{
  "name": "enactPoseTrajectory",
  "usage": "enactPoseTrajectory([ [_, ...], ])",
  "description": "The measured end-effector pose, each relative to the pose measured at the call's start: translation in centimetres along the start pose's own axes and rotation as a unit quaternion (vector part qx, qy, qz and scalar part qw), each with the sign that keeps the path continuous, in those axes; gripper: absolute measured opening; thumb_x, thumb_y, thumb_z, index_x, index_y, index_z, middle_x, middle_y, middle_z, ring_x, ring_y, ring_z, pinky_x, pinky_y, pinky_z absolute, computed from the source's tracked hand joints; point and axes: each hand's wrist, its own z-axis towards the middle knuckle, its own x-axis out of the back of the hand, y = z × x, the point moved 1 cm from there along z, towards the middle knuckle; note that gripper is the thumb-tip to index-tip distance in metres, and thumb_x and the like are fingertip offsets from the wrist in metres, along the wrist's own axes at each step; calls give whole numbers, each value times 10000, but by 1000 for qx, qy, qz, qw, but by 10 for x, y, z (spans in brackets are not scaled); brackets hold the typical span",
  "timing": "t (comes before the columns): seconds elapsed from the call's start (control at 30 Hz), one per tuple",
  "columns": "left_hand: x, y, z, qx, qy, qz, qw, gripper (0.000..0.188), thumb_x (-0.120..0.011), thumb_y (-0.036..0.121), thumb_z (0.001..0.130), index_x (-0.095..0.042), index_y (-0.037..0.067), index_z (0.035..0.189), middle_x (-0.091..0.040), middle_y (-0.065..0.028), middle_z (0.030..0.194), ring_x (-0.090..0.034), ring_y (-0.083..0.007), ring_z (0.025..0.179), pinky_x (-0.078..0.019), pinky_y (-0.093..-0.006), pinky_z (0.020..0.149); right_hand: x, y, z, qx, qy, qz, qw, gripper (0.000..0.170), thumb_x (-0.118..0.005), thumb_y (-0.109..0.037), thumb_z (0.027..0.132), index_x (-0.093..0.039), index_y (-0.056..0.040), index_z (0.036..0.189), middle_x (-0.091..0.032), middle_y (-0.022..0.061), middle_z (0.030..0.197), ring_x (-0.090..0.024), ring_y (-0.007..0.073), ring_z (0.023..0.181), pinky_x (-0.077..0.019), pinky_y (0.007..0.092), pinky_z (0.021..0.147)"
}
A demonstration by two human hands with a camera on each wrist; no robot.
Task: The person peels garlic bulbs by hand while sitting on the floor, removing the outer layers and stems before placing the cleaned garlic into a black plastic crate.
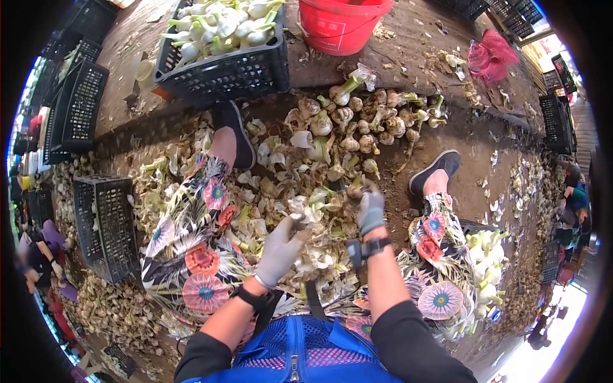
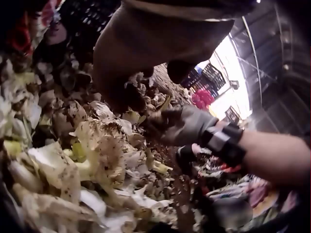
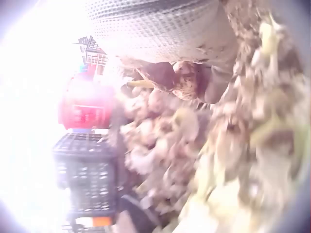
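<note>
My gloved right hand [image 1: 370,207] grips a brownish garlic bulb [image 3: 186,85], its roundish body showing between the fingers in the right wrist view. Just left of it, my gloved left hand [image 1: 281,250] hangs low over loose garlic skins [image 2: 63,170]. In the left wrist view its thumb stands apart from the fingers, with nothing seen between them. Beyond both hands lies a pile of unpeeled garlic bulbs [image 1: 383,121] with short stems. Peeled skins and leaves cover the ground between the legs.
A black crate [image 1: 223,73] full of whitish trimmed garlic stands front left, beside a red bucket [image 1: 345,29]. Another dark crate [image 1: 105,223] is at the left. More pale garlic [image 1: 486,268] lies by the right thigh. A pink net bag [image 1: 491,56] sits far right.
</note>
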Motion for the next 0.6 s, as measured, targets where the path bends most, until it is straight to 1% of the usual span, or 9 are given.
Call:
enactPoseTrajectory([
  [0.03, -6, -2, 0, -2, 4, -2, 1000, 478, -650, 259, 895, -523, -58, 1229, -653, -153, 1080, -642, -239, 919, -505, -348, 824, -13, -4, -41, -49, -53, 81, 994, 254, -481, 52, 918, -570, -45, 1135, -645, 94, 834, -657, 212, 710, -588, 356, 651],
  [0.1, -16, -10, -2, -187, 89, 262, 943, 498, -675, 244, 839, -515, -45, 1212, -576, -226, 1188, -597, -372, 1040, -481, -412, 893, -23, 2, -101, -90, -125, 148, 977, 183, -571, -4, 916, -574, -26, 1098, -662, 111, 937, -671, 250, 819, -591, 390, 768],
  [0.17, -18, -7, -7, -196, 89, 272, 938, 596, -699, 276, 814, -474, -10, 1285, -515, -234, 1229, -542, -395, 1103, -466, -424, 911, -28, 19, -132, -46, -169, 127, 976, 194, -577, -95, 944, -587, -29, 1127, -649, 66, 950, -644, 190, 840, -561, 332, 798],
  [0.3, -16, 0, -34, -211, 88, 248, 941, 549, -704, 258, 823, -506, -19, 1253, -565, -208, 1142, -588, -324, 994, -485, -384, 862, -22, 8, -173, 50, -180, 30, 982, 209, -648, -87, 914, -634, -2, 1105, -677, 60, 923, -637, 141, 789, -531, 263, 748],
  [0.37, -12, 4, -45, -194, 63, 144, 968, 509, -697, 222, 845, -516, -24, 1252, -611, -165, 1047, -612, -238, 915, -494, -335, 830, -16, -5, -173, 186, -179, -201, 945, 178, -670, -99, 905, -676, 9, 1047, -688, 33, 879, -601, 81, 771, -496, 234, 717],
  [0.43, -9, 19, -58, -195, 59, 120, 972, 494, -692, 203, 870, -512, -26, 1269, -632, -109, 989, -605, -157, 874, -495, -300, 810, -20, -16, -188, 209, -193, -170, 944, 145, -680, -108, 897, -692, 23, 959, -671, 2, 799, -550, 49, 726, -465, 233, 658],
  [0.5, -6, 32, -70, -167, 2, -57, 984, 506, -703, 217, 875, -513, -28, 1275, -630, -77, 1017, -590, -121, 906, -489, -283, 821, -19, -25, -198, 287, -194, -292, 892, 143, -673, -102, 893, -692, 29, 945, -636, -18, 744, -500, 45, 683, -433, 244, 601],
  [0.53, -7, 26, -69, -152, -12, -113, 982, 477, -688, 219, 896, -518, -26, 1268, -621, -43, 1033, -574, -94, 923, -484, -262, 826, -19, -29, -205, 262, -184, -291, 902, 125, -664, -80, 885, -690, 36, 926, -602, -32, 700, -451, 45, 662, -395, 252, 563],
  [0.6, -3, 29, -77, -143, -17, -120, 982, 467, -678, 207, 904, -516, -27, 1274, -622, -41, 1038, -576, -94, 929, -481, -254, 831, -14, -29, -211, 256, -195, -289, 901, 137, -658, -91, 901, -695, 27, 960, -635, -20, 771, -498, 54, 720, -428, 251, 633],
])
